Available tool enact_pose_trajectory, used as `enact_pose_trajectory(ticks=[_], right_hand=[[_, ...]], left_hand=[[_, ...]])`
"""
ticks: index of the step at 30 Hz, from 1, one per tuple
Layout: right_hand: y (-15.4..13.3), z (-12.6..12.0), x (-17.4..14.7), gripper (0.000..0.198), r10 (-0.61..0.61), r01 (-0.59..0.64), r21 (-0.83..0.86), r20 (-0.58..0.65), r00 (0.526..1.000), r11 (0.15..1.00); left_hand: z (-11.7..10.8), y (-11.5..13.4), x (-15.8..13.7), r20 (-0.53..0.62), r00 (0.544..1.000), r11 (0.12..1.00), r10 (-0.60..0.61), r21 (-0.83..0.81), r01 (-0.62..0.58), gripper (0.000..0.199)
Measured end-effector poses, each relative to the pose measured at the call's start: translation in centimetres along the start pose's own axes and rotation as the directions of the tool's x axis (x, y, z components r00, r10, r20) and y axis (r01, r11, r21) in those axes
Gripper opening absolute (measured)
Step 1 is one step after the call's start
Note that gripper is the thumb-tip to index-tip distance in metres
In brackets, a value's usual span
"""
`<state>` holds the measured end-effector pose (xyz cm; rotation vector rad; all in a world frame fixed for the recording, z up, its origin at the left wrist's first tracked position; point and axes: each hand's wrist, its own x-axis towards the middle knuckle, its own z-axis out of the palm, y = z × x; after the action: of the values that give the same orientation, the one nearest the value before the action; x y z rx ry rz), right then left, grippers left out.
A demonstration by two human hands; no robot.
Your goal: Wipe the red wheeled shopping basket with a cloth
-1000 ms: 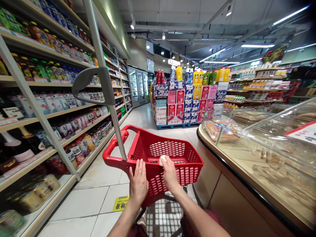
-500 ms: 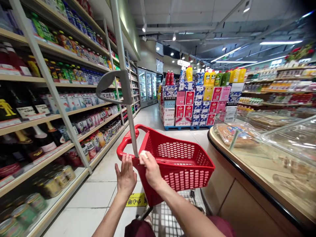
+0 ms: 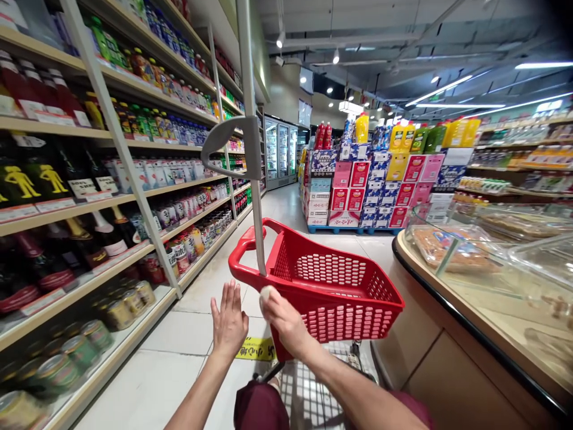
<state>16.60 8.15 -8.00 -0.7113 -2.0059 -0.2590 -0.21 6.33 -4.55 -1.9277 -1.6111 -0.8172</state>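
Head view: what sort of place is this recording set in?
A supermarket aisle. Shelves of bottles and cans line one side, a red basket sits before the hands, stacked drink cartons stand ahead, and a glass food counter runs along the other side.

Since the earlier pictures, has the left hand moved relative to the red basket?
Yes. The left hand, which lay flat on the red basket wall, has come off it to the left and now hangs open beside it, not touching.
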Motion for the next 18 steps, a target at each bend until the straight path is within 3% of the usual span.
enact_pose_trajectory(ticks=[3, 8, 14, 18], right_hand=[[0.3, -0.1, 1.3, 0.036, 0.025, -0.025, -0.001, 0.007, 1.0, 1.0], [0.1, 0.1, -3.1, 0.03, -0.108, 0.108, -0.004, 0.032, 0.994, 0.994], [0.5, -1.9, 0.3, 0.035, 0.064, -0.064, 0.016, -0.055, 0.996, 0.998], [1.4, -2.3, -2.5, 0.034, 0.032, -0.033, -0.027, -0.041, 0.999, 0.999]], left_hand=[[-0.2, 0.3, 0.2, -0.011, 1.0, 1.0, 0.008, -0.002, -0.008, 0.076], [0.7, 1.6, -0.9, 0.006, 0.995, 0.995, 0.104, -0.002, -0.104, 0.075], [1.0, 2.8, -0.6, -0.034, 0.994, 0.994, 0.105, -0.001, -0.105, 0.073], [1.4, 4.1, -0.7, -0.033, 0.986, 0.987, 0.162, -0.016, -0.163, 0.072]])
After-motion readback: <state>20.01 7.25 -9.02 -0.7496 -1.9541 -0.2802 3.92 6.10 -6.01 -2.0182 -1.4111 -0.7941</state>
